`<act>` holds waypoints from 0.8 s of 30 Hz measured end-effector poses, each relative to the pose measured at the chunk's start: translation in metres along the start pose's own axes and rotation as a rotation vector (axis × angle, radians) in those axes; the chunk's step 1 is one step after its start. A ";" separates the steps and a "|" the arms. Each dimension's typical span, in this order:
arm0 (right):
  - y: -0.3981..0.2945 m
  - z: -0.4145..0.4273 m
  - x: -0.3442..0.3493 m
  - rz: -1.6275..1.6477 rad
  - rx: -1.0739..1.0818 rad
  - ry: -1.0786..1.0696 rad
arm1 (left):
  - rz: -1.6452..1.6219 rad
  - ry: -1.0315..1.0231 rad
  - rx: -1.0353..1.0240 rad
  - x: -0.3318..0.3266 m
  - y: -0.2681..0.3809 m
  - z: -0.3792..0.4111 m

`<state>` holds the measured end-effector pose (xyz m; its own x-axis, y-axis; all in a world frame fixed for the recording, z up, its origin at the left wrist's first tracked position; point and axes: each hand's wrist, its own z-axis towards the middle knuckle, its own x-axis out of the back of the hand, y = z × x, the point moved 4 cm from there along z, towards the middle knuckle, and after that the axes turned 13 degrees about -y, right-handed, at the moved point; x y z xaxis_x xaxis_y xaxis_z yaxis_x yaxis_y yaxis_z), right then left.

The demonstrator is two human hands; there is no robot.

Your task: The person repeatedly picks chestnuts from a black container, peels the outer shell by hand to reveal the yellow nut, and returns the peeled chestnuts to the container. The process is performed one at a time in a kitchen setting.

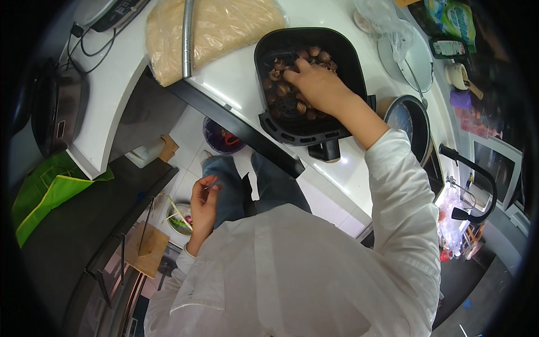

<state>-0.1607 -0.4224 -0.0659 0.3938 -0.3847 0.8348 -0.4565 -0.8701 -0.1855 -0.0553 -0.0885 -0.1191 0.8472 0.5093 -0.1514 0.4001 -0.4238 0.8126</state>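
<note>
My right hand [318,86] reaches down into a black air fryer basket [309,38] on the white counter. Its fingertips are among several brown chestnuts [283,89], some with split shells. The fingers' undersides are hidden, so whether they grip a chestnut cannot be told. A black handle [324,151] sticks out from the basket's near side. My left hand [204,202] hangs low beside my left leg, away from the counter. Its fingers are loosely curled and the thumb stands apart, with nothing visible between them.
Left of the basket lies a large plastic bag of pale yellow food [227,38], crossed by a metal tube [188,40]. A dark-lined pot [423,122] and a white basin [385,52] stand at the right. On the floor are a purple bucket [209,141] and a bowl of vegetables [180,229].
</note>
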 end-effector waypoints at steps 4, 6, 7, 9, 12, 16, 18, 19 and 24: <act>-0.020 0.000 -0.008 0.229 0.282 -0.285 | -0.012 -0.001 0.012 0.004 -0.003 -0.001; -0.034 0.000 -0.019 0.310 0.234 -0.490 | -0.023 -0.006 0.016 0.005 -0.003 -0.001; -0.035 0.002 -0.023 0.297 0.169 -0.575 | -0.021 -0.013 0.017 0.004 -0.002 -0.001; -0.008 0.010 -0.029 0.338 0.132 -0.273 | -0.018 -0.026 0.020 0.004 0.002 -0.001; 0.030 0.003 -0.002 0.374 0.240 -0.009 | -0.019 -0.027 -0.002 0.005 0.000 -0.003; 0.048 -0.014 0.008 0.130 -0.399 -0.099 | -0.005 -0.049 0.002 0.005 -0.003 -0.004; 0.042 -0.006 -0.015 0.093 -0.477 -0.185 | 0.008 -0.071 -0.001 0.004 -0.004 -0.003; 0.041 -0.004 -0.024 0.074 -0.514 -0.227 | 0.007 -0.081 -0.008 0.004 -0.004 -0.003; 0.041 -0.010 -0.013 0.351 -0.045 0.054 | 0.010 -0.124 -0.036 0.004 -0.008 -0.004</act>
<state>-0.1926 -0.4500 -0.0795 0.1646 -0.6403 0.7503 -0.5918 -0.6726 -0.4442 -0.0567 -0.0798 -0.1242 0.8886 0.4077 -0.2103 0.3809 -0.4002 0.8335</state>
